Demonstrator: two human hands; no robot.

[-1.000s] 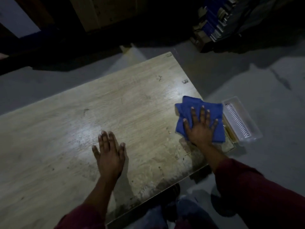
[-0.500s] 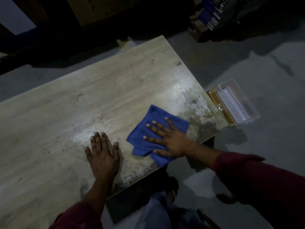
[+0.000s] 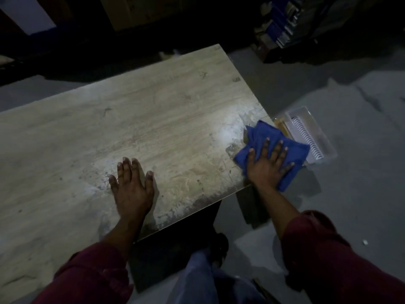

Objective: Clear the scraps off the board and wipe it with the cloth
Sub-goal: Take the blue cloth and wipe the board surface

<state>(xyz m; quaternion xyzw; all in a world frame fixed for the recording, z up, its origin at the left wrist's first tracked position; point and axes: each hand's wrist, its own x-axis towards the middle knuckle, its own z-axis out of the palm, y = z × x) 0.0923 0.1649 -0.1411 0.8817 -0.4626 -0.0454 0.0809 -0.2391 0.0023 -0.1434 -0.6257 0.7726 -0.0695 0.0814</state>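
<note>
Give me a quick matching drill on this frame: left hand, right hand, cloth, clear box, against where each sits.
Things:
1. left hand
2. right hand
3. cloth
4. clear box

Places:
A. on the floor beside the board's right end
B. flat on bare board
C. pressing the cloth
D. bunched at the board's right corner

Pairs: 1-B, 2-C, 3-D, 4-A

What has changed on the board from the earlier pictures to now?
The right hand slid the blue cloth from the board's near edge back to its right corner, beside the clear box. The left hand stayed pressed flat on the board.
</note>
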